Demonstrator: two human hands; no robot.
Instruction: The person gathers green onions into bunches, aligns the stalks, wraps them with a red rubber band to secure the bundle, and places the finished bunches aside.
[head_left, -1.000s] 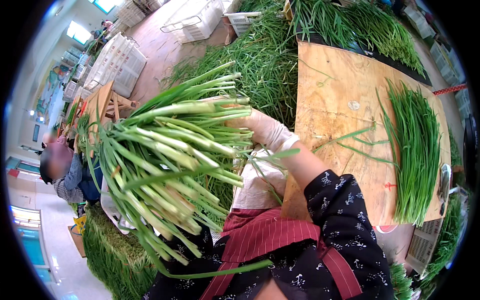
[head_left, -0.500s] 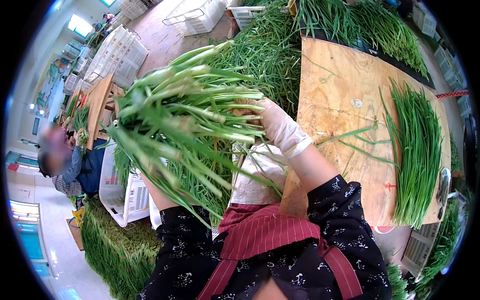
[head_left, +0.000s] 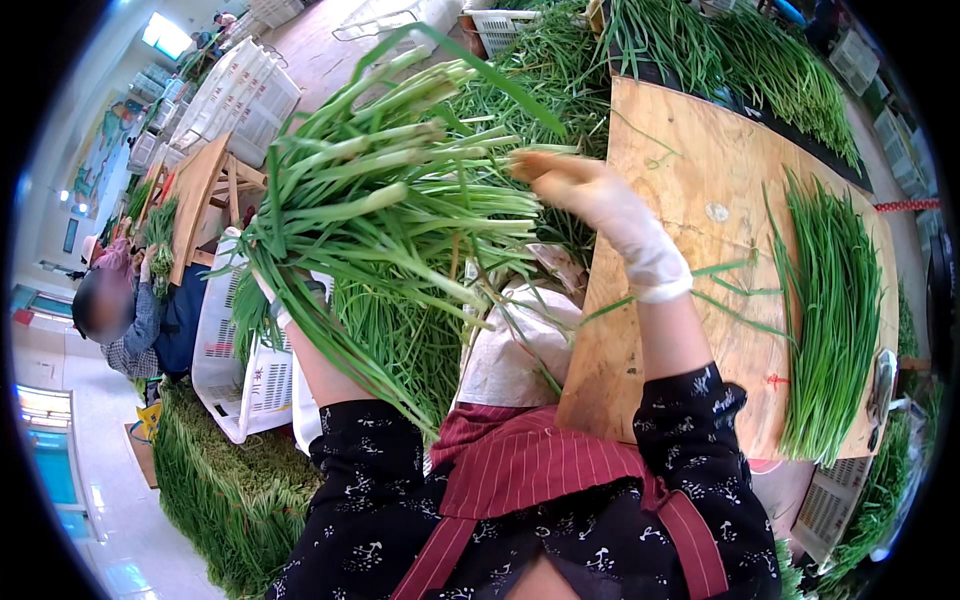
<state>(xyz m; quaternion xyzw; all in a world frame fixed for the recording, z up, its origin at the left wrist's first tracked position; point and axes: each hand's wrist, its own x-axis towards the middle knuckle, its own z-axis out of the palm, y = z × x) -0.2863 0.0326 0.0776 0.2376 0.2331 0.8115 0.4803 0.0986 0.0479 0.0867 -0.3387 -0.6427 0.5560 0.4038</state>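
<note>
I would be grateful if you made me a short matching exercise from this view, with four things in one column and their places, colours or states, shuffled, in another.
Column one:
1. right hand with blurred fingers
2. uneven bunch of green stalks with pale ends
3. neat flat bundle of long green leaves
4. striped cloth apron

Column two:
A. dark red
B. lying along the right side of the pale-brown wooden board
C. wearing a whitish glove
D. held up in the air

Right pairs: 1-C, 2-D, 3-B, 4-A

Green stalks (head_left: 385, 200) with pale ends, whitish glove (head_left: 640, 240), maroon pinstriped apron (head_left: 540, 470), black white-sprigged sleeves (head_left: 690, 425).
</note>
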